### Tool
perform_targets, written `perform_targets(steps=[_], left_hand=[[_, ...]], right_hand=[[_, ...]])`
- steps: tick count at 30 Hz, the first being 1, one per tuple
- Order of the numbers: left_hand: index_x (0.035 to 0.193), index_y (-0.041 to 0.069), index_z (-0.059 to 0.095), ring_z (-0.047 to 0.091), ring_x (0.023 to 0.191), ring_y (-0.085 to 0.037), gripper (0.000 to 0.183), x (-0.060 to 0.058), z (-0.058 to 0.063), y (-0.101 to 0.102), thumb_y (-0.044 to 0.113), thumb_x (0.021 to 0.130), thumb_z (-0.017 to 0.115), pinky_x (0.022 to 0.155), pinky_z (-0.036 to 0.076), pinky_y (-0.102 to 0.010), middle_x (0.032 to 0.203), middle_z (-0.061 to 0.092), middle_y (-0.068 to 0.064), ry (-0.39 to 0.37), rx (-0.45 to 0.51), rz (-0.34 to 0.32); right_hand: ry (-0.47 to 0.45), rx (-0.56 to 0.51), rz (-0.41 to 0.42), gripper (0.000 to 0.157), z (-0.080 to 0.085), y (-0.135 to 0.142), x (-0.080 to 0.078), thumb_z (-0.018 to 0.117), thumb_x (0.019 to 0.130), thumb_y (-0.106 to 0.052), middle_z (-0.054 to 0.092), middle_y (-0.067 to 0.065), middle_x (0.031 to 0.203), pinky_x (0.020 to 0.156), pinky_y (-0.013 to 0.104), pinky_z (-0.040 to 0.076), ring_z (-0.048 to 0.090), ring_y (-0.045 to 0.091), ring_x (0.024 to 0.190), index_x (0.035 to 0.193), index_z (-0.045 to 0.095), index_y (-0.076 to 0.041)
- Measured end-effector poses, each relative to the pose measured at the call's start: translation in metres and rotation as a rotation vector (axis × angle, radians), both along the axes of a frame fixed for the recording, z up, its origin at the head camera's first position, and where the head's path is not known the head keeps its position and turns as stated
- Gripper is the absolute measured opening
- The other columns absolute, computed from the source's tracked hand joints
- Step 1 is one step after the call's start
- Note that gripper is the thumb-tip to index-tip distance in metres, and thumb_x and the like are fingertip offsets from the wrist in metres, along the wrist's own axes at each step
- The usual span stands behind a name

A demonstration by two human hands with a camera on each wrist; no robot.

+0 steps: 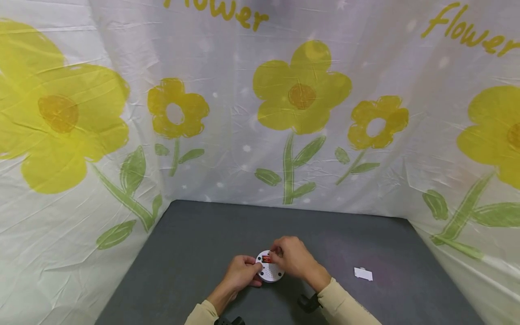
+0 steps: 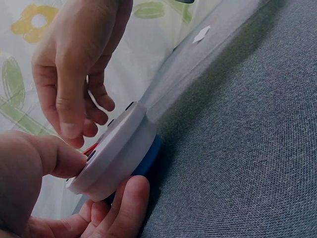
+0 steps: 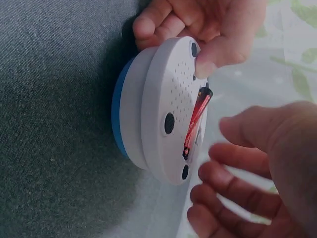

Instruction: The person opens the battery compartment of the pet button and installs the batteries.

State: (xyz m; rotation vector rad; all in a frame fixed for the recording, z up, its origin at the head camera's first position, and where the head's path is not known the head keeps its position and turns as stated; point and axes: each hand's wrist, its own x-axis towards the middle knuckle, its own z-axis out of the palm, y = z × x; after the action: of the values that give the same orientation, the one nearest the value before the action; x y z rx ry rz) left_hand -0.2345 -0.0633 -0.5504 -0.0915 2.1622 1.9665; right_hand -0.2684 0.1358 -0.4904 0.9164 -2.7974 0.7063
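Two bare hands work close together: the left hand (image 1: pixel 243 271) pinches the near-left rim of a round white plastic device with a blue underside (image 1: pixel 271 273), thumb on its perforated, black-footed face and fingers beneath. The right hand (image 1: pixel 296 258) hovers just beside the opposite edge, its fingers loosely bent, apart from the thumb and holding nothing. Between the hands, a slim red-and-black cylindrical battery (image 3: pixel 196 122) sits in the device's face. Well to the right hand's right, a flat white rectangular piece (image 1: pixel 363 274) lies on the dark grey fabric-textured tabletop (image 1: pixel 203 234).
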Motion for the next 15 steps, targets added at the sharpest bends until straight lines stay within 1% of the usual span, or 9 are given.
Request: perform_targets(steps=[2,4,9,12,15], left_hand=[[0.12,-0.015,0.064,0.077,0.069,-0.016,0.033,-0.001,-0.001,0.0,0.008,0.096,0.069,0.061,0.069,-0.032,0.091,0.081,-0.013,0.003,0.002,0.0],[0.119,-0.015,0.064,0.076,0.068,-0.016,0.033,-0.001,-0.001,-0.001,0.008,0.096,0.069,0.061,0.069,-0.032,0.091,0.081,-0.012,0.006,0.003,0.0],[0.116,-0.013,0.066,0.076,0.068,-0.016,0.03,0.0,-0.001,-0.001,0.008,0.095,0.069,0.061,0.068,-0.031,0.088,0.079,-0.01,0.012,-0.002,0.0],[0.116,-0.012,0.066,0.076,0.068,-0.015,0.03,0.001,0.0,-0.001,0.008,0.094,0.069,0.061,0.068,-0.031,0.088,0.079,-0.01,0.007,-0.004,-0.002],[0.116,-0.012,0.066,0.077,0.068,-0.015,0.03,0.001,0.001,-0.002,0.008,0.094,0.069,0.061,0.069,-0.031,0.088,0.079,-0.01,0.001,-0.005,-0.007]], right_hand=[[-0.011,-0.011,-0.048,0.009,0.0,0.0,-0.001,0.078,0.099,-0.02,0.072,-0.003,0.083,0.061,0.026,0.052,0.061,0.007,0.073,0.098,0.082,-0.012],[-0.054,-0.02,-0.091,0.015,0.0,0.0,0.0,0.078,0.1,-0.028,0.073,-0.003,0.084,0.061,0.029,0.055,0.064,0.009,0.073,0.099,0.082,-0.013],[-0.185,-0.03,-0.161,0.038,-0.001,-0.006,0.001,0.079,0.098,-0.043,0.077,0.003,0.085,0.058,0.033,0.057,0.067,0.015,0.07,0.103,0.081,-0.006],[-0.232,-0.025,-0.203,0.043,-0.004,-0.011,0.002,0.08,0.098,-0.045,0.079,0.008,0.091,0.058,0.033,0.058,0.069,0.017,0.072,0.106,0.081,-0.003],[-0.243,-0.021,-0.233,0.044,-0.005,-0.014,0.002,0.081,0.096,-0.044,0.079,0.012,0.096,0.059,0.034,0.059,0.07,0.02,0.074,0.108,0.08,-0.002]])
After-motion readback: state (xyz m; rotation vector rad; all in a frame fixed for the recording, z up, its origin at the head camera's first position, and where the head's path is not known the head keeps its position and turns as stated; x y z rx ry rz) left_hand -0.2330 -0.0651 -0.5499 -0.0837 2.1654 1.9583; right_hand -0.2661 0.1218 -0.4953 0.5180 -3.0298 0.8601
